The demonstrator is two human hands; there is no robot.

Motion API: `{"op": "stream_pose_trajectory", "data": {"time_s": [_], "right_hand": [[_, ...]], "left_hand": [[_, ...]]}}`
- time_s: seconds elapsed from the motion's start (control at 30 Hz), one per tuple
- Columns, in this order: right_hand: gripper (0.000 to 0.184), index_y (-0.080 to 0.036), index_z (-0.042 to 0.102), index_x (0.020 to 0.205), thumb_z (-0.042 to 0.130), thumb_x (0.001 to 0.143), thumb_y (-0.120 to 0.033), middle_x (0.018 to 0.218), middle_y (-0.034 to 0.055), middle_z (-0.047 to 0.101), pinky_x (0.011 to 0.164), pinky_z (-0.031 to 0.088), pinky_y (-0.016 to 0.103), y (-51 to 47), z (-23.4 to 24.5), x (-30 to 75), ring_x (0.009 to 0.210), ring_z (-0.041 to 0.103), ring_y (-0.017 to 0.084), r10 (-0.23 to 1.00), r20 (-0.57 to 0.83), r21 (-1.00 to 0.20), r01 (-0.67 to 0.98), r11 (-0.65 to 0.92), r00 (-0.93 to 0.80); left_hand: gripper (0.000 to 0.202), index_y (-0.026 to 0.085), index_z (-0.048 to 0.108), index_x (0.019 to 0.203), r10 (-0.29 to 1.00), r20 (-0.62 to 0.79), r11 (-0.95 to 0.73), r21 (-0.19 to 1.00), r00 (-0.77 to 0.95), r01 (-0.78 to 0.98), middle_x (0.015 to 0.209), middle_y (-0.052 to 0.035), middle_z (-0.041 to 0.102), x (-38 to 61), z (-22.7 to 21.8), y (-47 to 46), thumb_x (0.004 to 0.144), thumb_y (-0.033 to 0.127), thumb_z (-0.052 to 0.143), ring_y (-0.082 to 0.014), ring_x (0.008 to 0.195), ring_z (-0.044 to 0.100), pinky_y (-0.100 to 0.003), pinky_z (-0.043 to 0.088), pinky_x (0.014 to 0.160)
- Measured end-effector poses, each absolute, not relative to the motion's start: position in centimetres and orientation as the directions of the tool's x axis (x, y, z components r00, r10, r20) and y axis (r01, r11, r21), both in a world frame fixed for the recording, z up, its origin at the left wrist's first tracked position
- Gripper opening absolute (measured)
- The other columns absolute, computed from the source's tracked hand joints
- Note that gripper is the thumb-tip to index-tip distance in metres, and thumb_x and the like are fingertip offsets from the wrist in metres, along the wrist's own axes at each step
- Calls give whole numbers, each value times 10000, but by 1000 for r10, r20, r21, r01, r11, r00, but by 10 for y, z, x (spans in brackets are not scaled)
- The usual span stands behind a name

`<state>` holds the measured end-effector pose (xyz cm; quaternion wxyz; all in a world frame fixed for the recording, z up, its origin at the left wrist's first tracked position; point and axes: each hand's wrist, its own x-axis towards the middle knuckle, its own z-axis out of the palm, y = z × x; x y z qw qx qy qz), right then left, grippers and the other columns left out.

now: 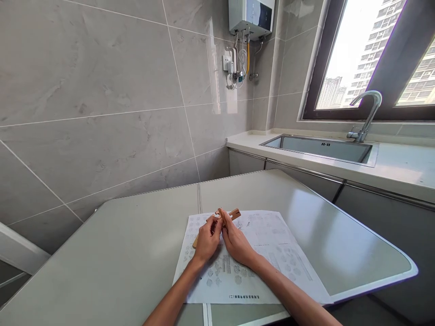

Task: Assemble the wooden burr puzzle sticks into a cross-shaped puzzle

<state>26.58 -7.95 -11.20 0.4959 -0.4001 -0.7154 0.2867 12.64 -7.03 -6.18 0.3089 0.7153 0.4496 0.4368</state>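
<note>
Over the middle of a printed paper sheet [265,280], both hands meet with their fingertips on small notched wooden pieces [235,213]. My left hand [207,241] is closed on the pieces from the left, thumb and fingers pinched. From the right, my right hand [237,242] is closed against the same pieces, its fingers held together. One brown bar sticks out to the upper right, with a notch in its edge. A paler wooden piece [195,242] shows at the left side of my left hand. Fingers cover most of how the pieces fit together.
The sheet lies on a pale folding table [142,253] with a seam down its middle. Behind it rises a grey tiled wall [102,81]. To the right are a counter with a sink [319,149], a faucet [370,113] and a window. A water heater [251,18] hangs above.
</note>
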Motion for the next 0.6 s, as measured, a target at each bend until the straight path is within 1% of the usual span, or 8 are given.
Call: {"op": "stream_pose_trajectory", "data": {"time_s": [0.1, 0.2, 0.27, 0.37, 0.43, 0.5, 0.6], "right_hand": [[632, -327, 163, 1682, 316, 1078, -219, 1694, 75, 361, 1128, 512, 496, -78, -112, 267, 1469, 495, 259, 864, 471, -808, 306, 504, -180], [626, -349, 176, 1675, 319, 1079, -221, 1678, 50, 396, 1107, 529, 480, -77, -110, 269, 1459, 508, 252, 873, 462, -810, 327, 488, -157], [636, -358, 169, 1675, 327, 1074, -220, 1660, 41, 430, 1075, 549, 472, -78, -107, 269, 1424, 547, 254, 878, 458, -809, 342, 477, -140], [656, -356, 184, 1673, 363, 1057, -220, 1592, 53, 524, 964, 601, 463, -80, -103, 269, 1270, 670, 273, 887, 450, -803, 385, 455, -108], [657, -352, 210, 1668, 389, 1049, -224, 1544, 61, 577, 892, 620, 443, -81, -101, 270, 1156, 727, 272, 882, 461, -790, 409, 456, -92], [636, -350, 241, 1660, 398, 1054, -238, 1503, 62, 613, 845, 626, 413, -82, -100, 270, 1084, 749, 257, 869, 487, -772, 423, 474, -87], [594, -344, 291, 1650, 390, 1071, -263, 1419, 63, 672, 760, 627, 356, -82, -101, 270, 972, 764, 222, 847, 524, -742, 441, 504, -86]], "left_hand": [[357, 212, 633, 924, 917, 341, -397, 830, 208, 391, 820, -12, 684, 127, -61, -71, 1029, 526, 501, -171, 728, 601, -277, 472, 717], [365, 212, 629, 906, 919, 344, -394, 821, 192, 414, 787, -4, 668, 128, -60, -72, 1022, 536, 509, -163, 684, 570, -276, 449, 682], [372, 212, 625, 897, 919, 351, -394, 816, 178, 424, 781, -4, 663, 128, -60, -72, 1020, 544, 507, -163, 676, 565, -277, 444, 677], [378, 212, 621, 892, 918, 363, -396, 811, 160, 432, 772, -4, 653, 128, -61, -73, 1022, 546, 500, -162, 666, 561, -276, 441, 667], [370, 212, 624, 911, 917, 373, -395, 813, 138, 428, 768, -3, 647, 128, -62, -73, 1024, 542, 502, -161, 661, 566, -275, 443, 658], [364, 214, 622, 923, 918, 381, -389, 821, 106, 418, 770, -2, 647, 128, -62, -73, 1024, 545, 508, -160, 653, 572, -276, 447, 646], [381, 216, 600, 878, 923, 380, -372, 836, 63, 403, 746, 7, 632, 127, -62, -74, 1024, 556, 507, -155, 629, 563, -272, 447, 624]]}}
